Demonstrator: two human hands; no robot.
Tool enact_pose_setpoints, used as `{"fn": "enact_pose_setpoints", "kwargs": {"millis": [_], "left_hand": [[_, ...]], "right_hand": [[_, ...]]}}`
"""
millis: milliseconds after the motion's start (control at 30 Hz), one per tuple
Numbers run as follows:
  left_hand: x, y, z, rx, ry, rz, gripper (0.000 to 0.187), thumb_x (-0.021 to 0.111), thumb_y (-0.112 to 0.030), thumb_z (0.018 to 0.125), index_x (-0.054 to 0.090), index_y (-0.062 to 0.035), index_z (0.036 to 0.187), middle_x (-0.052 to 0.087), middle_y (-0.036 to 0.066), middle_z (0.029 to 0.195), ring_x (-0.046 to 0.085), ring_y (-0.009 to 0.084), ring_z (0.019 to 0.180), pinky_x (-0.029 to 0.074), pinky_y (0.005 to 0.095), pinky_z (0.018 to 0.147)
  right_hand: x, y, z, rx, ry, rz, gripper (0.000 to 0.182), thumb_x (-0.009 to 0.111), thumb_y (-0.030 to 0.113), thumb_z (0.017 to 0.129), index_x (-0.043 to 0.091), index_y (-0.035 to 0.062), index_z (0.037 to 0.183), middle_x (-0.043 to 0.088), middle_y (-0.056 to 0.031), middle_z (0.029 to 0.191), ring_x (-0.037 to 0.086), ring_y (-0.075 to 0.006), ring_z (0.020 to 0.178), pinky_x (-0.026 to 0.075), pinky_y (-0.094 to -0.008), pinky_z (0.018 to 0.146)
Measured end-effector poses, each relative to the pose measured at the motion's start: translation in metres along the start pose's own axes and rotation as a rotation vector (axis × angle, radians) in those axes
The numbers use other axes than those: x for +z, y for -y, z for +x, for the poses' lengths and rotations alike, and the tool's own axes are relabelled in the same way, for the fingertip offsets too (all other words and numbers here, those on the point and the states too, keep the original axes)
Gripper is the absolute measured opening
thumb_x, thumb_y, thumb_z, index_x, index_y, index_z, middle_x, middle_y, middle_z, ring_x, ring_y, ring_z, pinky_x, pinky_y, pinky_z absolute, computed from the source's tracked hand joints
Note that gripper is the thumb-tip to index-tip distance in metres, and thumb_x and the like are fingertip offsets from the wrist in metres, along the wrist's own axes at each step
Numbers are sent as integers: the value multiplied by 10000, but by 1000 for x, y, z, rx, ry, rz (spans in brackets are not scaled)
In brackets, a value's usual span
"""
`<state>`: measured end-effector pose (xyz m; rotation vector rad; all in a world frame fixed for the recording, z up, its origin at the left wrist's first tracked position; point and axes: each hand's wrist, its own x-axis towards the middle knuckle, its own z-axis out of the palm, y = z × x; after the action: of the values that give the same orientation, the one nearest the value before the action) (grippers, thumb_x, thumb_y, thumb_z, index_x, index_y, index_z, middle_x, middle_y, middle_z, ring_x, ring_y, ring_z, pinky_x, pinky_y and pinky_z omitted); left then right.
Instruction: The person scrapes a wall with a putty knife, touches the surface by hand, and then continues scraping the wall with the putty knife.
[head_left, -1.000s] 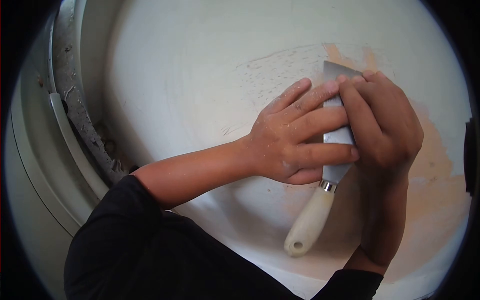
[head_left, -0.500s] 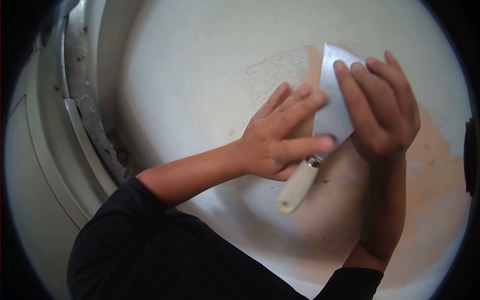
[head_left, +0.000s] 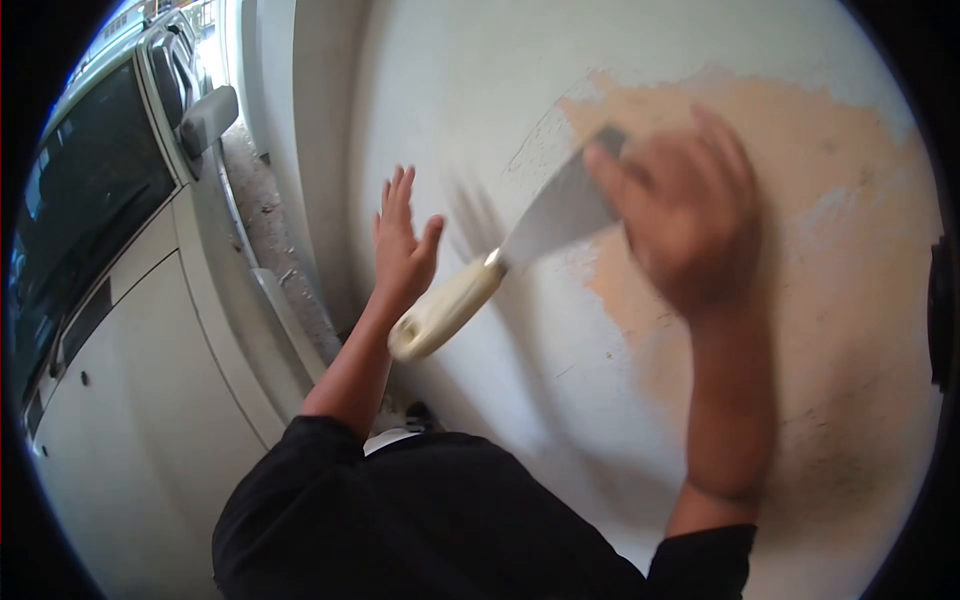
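A scraper [head_left: 565, 205] with a wide metal blade and a cream handle is held by its blade in my right hand [head_left: 695, 215], the handle pointing down and left. My left hand [head_left: 402, 245] is raised to the left of the handle, fingers stretched and holding nothing. Behind them stands a pale wall [head_left: 450, 120] with a large patch of exposed orange-tan surface [head_left: 800, 130] whose edges are ragged. Motion blurs my right hand and the blade.
At the left stands a white car [head_left: 150, 340] with a side mirror [head_left: 208, 120] and dark window. A narrow strip of rough ground [head_left: 262, 200] lies between car and wall. Part of a shoe [head_left: 420, 415] shows below.
My left hand has moved left, away from the blade. The scraper has tilted further, its handle swinging left, with my right hand still on the blade. The view now takes in more of the car.
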<state>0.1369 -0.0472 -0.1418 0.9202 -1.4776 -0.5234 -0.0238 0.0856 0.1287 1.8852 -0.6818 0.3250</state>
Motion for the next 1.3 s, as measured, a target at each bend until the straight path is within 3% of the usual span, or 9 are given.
{"fn": "enact_pose_setpoints", "kwargs": {"millis": [133, 267, 367, 500, 767, 967, 1033, 1167, 1300], "left_hand": [[-47, 35, -71, -358, 406, -502, 650, 372, -551, 1076, 583, 4, 1340, 663, 140, 1239, 585, 233, 1161, 436, 397, 1039], [-79, -8, -113, -457, 1306, -876, 1001, 434, -803, 914, 361, -25, 1539, 674, 215, 1217, 692, 277, 999, 511, 431, 952], [-61, -53, -116, -560, 1751, -864, 875, 737, -504, 915, 364, -3, 1528, 691, 189, 1183, 685, 208, 985, 539, 350, 883], [-15, -90, -118, -375, 2023, -529, 695, 763, -276, 932, 433, 15, 1469, 711, 150, 1124, 680, 151, 965, 543, 317, 816], [28, -142, -129, -105, 2125, -345, 504, 718, -228, 957, 534, -2, 1368, 702, 82, 963, 612, 140, 872, 492, 302, 797], [50, -170, -187, -290, 2027, -496, 401, 682, -200, 997, 557, 15, 1311, 664, 3, 901, 570, 82, 797, 487, 272, 723], [58, -193, -196, -76, 2088, -419, 342, 644, -140, 1008, 559, 31, 1291, 692, 56, 1011, 579, 72, 852, 476, 248, 717], [63, -224, -216, 167, 1989, -303, 193, 624, -164, 1020, 620, 20, 1080, 641, 44, 718, 588, 95, 669, 474, 275, 628], [85, -228, -206, 507, 1655, -157, 222, 628, -217, 1007, 622, 1, 970, 660, 147, 712, 670, 300, 663, 504, 383, 634]], "right_hand": [[-3, 93, -93, 346, 33, 329, 190, 745, 61, 770, 793, 153, 929, 619, 1, 801, 652, -190, 819, 512, -507, 961], [-15, 171, -174, 625, 83, 548, 200, 725, -16, 705, 768, 123, 842, 636, -6, 817, 656, -202, 794, 530, -477, 881], [-41, 196, -205, 765, 185, 585, 179, 731, -12, 703, 760, 115, 825, 639, -6, 834, 645, -195, 818, 531, -474, 865], [-73, 218, -222, 848, 73, 489, 217, 770, 27, 636, 746, 107, 837, 639, -15, 853, 625, -218, 854, 549, -414, 791], [-159, 258, -245, 1247, 50, 216, 263, 782, 16, 717, 748, 129, 953, 647, -32, 962, 617, -237, 864, 532, -391, 727], [-204, 315, -256, 1512, -28, 114, 467, 769, 30, 746, 686, 107, 1198, 668, -48, 914, 630, -238, 751, 493, -393, 693], [-214, 330, -261, 1522, 11, 81, 534, 761, 51, 775, 625, 75, 1291, 675, -52, 884, 633, -232, 719, 480, -389, 697], [-231, 354, -266, 1624, -31, 10, 535, 751, 75, 800, 609, 73, 1316, 683, -50, 868, 641, -237, 726, 484, -399, 715], [-258, 371, -274, 1812, 39, -55, 477, 739, 92, 816, 640, 75, 1282, 684, -47, 818, 646, -249, 726, 491, -401, 724]]}}
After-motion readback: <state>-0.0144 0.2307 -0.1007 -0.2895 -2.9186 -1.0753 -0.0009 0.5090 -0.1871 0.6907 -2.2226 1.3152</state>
